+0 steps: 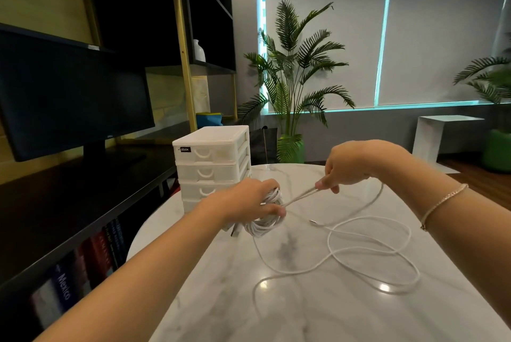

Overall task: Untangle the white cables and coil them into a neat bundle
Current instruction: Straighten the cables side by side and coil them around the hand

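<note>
My left hand [249, 200] grips a coil of white cable [265, 224] just above the marble table [318, 314]. Two taut strands run from the coil up to my right hand [345, 166], which pinches them between thumb and fingers. More loose white cable [370, 256] lies in wide loops on the table below and to the right of my hands. A small metal plug end [313, 222] rests on the tabletop near the coil. Part of the coil is hidden behind my left fingers.
A white plastic drawer unit [213, 164] stands on the table's far left edge, right behind my left hand. A dark monitor [69, 98] sits on a black shelf desk to the left. Potted palms [293, 79] and a white side table [439, 134] stand beyond.
</note>
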`<state>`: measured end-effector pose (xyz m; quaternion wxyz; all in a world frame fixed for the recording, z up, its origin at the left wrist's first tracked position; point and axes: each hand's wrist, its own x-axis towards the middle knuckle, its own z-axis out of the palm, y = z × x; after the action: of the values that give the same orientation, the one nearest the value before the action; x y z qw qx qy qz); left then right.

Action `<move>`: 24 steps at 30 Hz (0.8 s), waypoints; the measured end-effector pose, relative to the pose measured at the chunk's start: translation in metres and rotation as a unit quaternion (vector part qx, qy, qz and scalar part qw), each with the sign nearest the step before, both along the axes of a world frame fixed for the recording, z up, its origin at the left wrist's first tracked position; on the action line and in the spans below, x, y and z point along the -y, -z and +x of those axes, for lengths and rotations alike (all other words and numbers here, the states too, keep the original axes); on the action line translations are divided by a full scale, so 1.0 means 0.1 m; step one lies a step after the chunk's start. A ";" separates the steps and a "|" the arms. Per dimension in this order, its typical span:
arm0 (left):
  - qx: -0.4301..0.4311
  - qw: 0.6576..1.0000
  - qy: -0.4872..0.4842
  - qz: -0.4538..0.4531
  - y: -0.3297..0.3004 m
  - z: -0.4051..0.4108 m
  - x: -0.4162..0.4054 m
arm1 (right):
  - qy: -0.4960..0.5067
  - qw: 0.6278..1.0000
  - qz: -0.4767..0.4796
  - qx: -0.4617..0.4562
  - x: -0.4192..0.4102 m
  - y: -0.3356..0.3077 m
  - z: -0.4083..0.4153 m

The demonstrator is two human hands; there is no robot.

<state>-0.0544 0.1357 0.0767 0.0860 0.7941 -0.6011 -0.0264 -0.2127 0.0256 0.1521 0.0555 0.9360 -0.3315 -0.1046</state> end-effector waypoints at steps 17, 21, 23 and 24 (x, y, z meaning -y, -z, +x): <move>-0.153 0.986 0.055 -0.024 -0.13 -0.08 -0.08 | -0.130 0.946 -0.006 0.298 0.40 0.01 -0.01; -0.249 0.963 0.101 -0.025 -0.24 -0.21 -0.16 | -0.119 0.927 0.034 0.353 0.48 0.14 0.07; -0.216 0.968 0.111 -0.059 -0.26 -0.28 -0.15 | -0.112 0.912 0.080 0.386 0.49 0.25 0.15; -0.193 0.971 0.108 -0.092 -0.26 -0.30 -0.14 | -0.109 0.904 0.108 0.398 0.47 0.31 0.18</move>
<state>-0.0839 0.1502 0.1024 0.2699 0.6927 -0.6555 -0.1330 -0.1943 -0.0216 0.1215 -0.1715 0.9302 -0.2086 0.2485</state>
